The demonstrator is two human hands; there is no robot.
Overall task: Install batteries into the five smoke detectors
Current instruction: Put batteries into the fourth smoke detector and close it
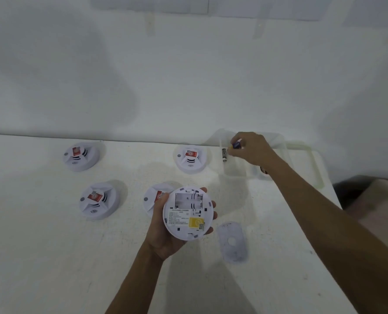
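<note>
White table (52,257), left hand (165,232) fingers gripping upturned detector (187,213), right hand (252,148) fingers pinching battery (236,145) over clear tray (301,159)

White detectors (81,156) w/ red stickers, held one's (187,214) yellow label, black-green battery (224,155), white table (52,257).

My left hand (163,225) is raised palm-up near the middle of the view, thumb along one edge and fingertips (212,210) curled past the far edge of what it cups. My left forearm enters from the bottom. My right arm extends diagonally from the lower right, nearly straight. My right hand (250,148) is knuckles-up, thumb and forefinger pinched closed.
</note>
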